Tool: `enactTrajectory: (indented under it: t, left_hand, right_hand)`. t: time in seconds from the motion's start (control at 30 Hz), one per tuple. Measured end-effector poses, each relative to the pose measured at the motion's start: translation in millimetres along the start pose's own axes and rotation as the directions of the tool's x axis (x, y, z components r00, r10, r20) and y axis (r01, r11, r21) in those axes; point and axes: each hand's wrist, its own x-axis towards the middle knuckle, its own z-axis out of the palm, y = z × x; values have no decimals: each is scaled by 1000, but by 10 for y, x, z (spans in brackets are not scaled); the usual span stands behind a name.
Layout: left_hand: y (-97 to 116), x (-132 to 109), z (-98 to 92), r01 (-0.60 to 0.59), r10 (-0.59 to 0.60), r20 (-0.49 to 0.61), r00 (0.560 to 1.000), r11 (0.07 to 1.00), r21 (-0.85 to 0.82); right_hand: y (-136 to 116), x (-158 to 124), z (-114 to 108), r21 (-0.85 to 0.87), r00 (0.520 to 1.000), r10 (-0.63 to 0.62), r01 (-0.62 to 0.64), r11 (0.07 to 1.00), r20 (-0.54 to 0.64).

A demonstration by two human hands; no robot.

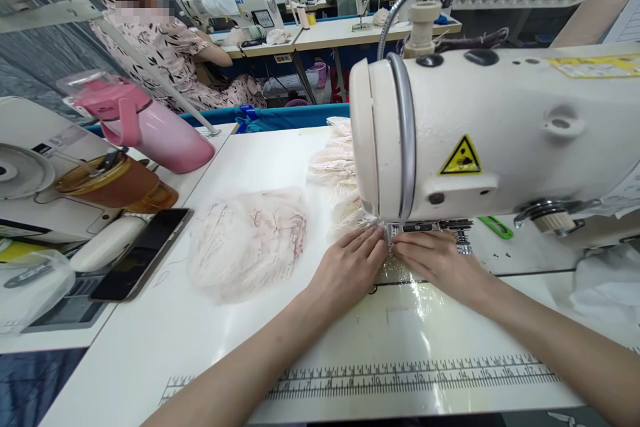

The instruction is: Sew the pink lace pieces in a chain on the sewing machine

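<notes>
A white sewing machine head stands over the table. Under its needle end, my left hand presses its closed fingers onto a gathered strip of sheer cream fabric, which runs back behind the machine head. From the other side my right hand reaches to the metal presser foot area, its fingers held together on the fabric edge; their tips are partly hidden. Both hands are almost touching at the needle. A loose round piece of sheer pale fabric with reddish threads lies flat on the table left of my left hand.
A black phone, an amber cup and a pink bottle are at the left. A printed ruler runs along the front edge. A green thread snipper lies behind my right hand. Another person sits beyond.
</notes>
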Motion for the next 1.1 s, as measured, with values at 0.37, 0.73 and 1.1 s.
enactTrajectory:
  t: [0.37, 0.73, 1.1]
  left_hand:
    - [29, -27, 54, -13, 13, 8, 1000, 999, 41]
    - [41, -21, 35, -1, 1, 22, 1000, 1000, 8]
    - [48, 3, 29, 35, -36, 34, 999, 999, 35]
  right_hand:
    - [-44, 56, -51, 327, 968, 245, -217, 920, -47]
    - [69, 47, -77, 245, 973, 216, -189, 951, -87]
    - [200, -82, 79, 26, 976, 216, -215, 976, -37]
